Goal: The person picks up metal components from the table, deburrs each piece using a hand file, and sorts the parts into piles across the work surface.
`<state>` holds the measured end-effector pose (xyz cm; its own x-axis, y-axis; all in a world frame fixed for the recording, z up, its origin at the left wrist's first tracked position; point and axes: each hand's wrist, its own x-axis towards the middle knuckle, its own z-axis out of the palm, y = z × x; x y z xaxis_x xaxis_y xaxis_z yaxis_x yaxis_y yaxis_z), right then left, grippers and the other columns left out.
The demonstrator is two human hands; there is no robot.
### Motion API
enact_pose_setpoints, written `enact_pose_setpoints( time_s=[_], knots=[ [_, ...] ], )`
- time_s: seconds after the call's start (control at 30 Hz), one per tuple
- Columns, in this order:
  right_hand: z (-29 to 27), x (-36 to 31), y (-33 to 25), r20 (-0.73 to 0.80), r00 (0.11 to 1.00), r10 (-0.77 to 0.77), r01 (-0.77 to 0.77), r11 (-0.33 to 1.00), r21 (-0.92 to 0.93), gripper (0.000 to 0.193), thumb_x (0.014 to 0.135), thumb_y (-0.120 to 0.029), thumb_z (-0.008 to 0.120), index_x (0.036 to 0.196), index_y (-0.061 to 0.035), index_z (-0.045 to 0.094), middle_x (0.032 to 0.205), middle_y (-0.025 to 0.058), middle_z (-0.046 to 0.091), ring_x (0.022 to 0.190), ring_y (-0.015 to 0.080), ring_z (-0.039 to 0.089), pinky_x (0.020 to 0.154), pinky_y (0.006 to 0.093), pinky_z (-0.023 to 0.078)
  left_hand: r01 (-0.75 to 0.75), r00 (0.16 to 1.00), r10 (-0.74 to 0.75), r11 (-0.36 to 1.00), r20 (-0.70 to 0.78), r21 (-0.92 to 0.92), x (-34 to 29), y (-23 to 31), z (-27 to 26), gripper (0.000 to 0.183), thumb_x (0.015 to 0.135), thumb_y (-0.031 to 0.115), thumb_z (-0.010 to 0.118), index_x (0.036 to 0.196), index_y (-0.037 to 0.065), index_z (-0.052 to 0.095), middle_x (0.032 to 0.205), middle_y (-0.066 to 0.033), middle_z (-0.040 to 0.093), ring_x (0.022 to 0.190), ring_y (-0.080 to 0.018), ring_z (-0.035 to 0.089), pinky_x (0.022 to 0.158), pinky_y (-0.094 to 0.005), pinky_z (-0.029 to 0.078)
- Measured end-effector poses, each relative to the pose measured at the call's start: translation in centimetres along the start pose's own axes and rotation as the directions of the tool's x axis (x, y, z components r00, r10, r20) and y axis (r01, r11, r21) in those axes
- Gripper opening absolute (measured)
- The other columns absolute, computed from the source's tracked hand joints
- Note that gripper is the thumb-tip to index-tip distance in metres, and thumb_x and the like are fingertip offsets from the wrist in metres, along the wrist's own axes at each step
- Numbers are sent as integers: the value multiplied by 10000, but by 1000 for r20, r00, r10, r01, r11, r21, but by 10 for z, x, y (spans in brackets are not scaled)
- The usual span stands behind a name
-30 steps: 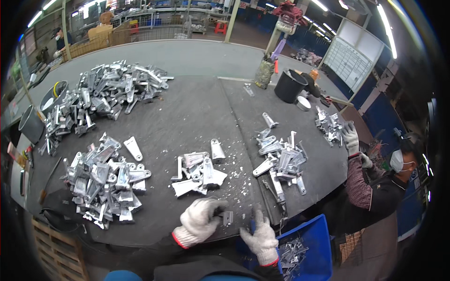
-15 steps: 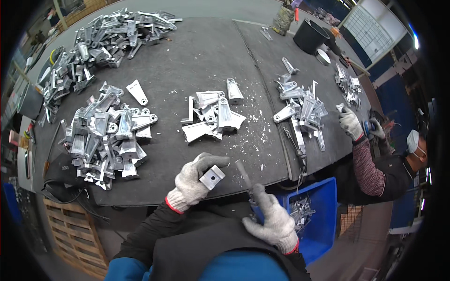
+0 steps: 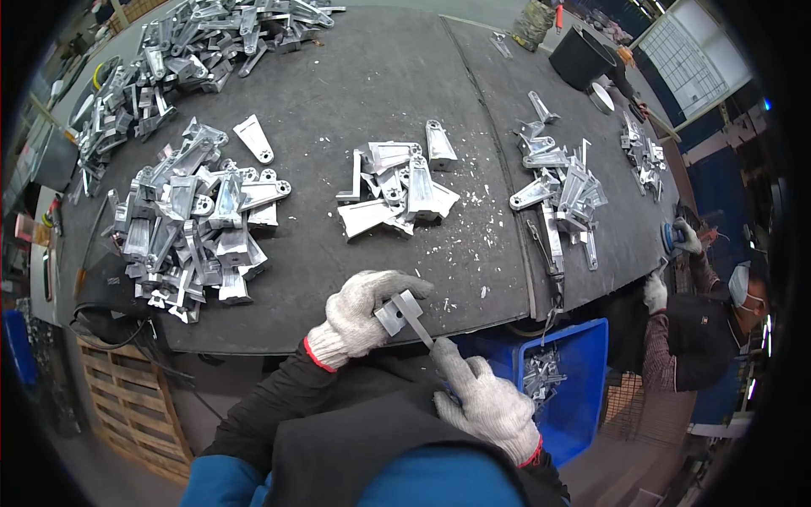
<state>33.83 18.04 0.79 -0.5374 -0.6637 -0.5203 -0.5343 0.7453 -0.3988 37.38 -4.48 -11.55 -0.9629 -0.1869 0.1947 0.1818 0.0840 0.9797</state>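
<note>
- Gloved left hand (image 3: 365, 311) grips a small aluminium casting (image 3: 390, 314) just past the near edge of the dark mat-covered table (image 3: 355, 93); the fingers are closed around it.
- Right hand (image 3: 481, 397), also in a white knit glove, is clenched on a thin file (image 3: 416, 319) whose blade lies against the casting.
- Filing would likely go best with the casting held square and steady, and with short strokes along the edge so the blade does not skid onto the glove.
- A blue bin (image 3: 574, 380) with a few castings sits just right of the hands, below the table edge.
- On the table lie a large heap of castings (image 3: 198, 220) to the left, a smaller cluster (image 3: 393, 190) in the middle, and another pile (image 3: 557, 190) to the right, with white chips scattered between.
- At the right edge a co-worker's gloved hand (image 3: 686, 238) rests on a blue tool; wooden pallets (image 3: 127, 406) stand on the floor to the left.
</note>
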Motion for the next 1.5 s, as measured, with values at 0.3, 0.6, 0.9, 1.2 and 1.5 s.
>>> enact_pose_setpoints(
  time_s=[0.3,0.6,0.9,1.2,1.5],
  knots=[
    [11,2,1,-124,991,-52,30,984,-173,786,880,-302,736,1585,-277,391,1013,159,654,652,395,706,583,548,590,58,995,-63,996,77,65,6,8,-5,369,832,98,706,1193,25,735,1109,-151,746,1014,-301,710,892,-397,549],
    [5,10,34,-93,930,-355,350,782,516,783,922,-163,704,1623,-150,355,1256,228,661,1092,366,706,920,426,591,14,994,-32,985,102,174,5,10,-8,380,810,115,721,1181,34,739,1075,-132,750,994,-291,710,898,-392,535],
    [2,6,35,27,942,-334,267,796,543,786,943,-169,685,1629,-93,308,1292,252,640,1144,370,691,952,423,572,-5,998,-4,989,65,149,6,10,-2,371,800,28,703,1170,28,738,1103,-138,738,996,-300,697,906,-390,528],
    [3,3,20,-25,984,-174,170,908,382,753,953,-217,678,1618,-150,330,1118,258,644,927,433,705,815,483,593,145,985,-149,988,91,49,6,9,-3,392,793,-9,657,1177,5,736,1135,-157,736,1027,-273,701,904,-377,556],
    [1,1,2,-83,996,43,-42,999,15,763,899,-248,725,1587,-193,398,1115,205,653,851,418,720,737,497,599,147,985,-146,989,96,6,9,8,-2,335,852,65,703,1179,-6,727,1103,-155,747,1052,-265,720,935,-359,563]
  ],
)
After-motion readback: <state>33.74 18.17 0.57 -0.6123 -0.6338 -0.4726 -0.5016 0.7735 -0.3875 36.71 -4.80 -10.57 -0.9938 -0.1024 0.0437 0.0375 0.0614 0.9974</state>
